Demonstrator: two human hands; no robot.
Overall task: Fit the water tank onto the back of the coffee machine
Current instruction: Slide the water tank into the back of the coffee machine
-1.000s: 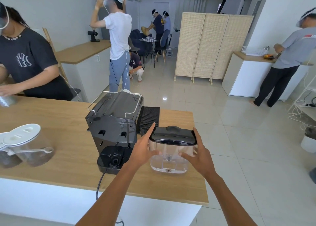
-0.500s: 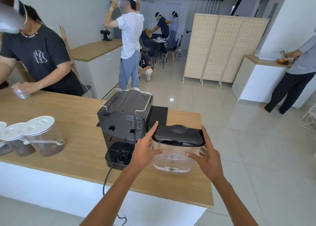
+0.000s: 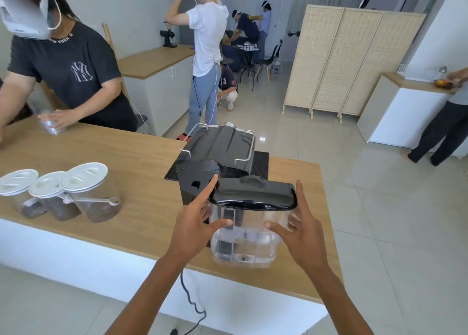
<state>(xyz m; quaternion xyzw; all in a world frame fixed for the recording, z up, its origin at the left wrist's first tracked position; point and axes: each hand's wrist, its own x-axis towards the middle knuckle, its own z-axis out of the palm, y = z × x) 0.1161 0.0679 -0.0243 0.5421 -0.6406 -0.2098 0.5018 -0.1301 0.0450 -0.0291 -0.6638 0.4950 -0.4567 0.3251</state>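
- I hold the water tank [image 3: 249, 223] between my left hand [image 3: 193, 229] and right hand [image 3: 302, 235], fingers spread against its sides.
- It sits just behind the coffee machine [image 3: 215, 162], apparently not seated yet; docking remains.

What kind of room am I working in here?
Probably a coffee training or recording space: a black coffee machine on a wooden counter, lidded clear jars of grounds, several people wearing headsets.
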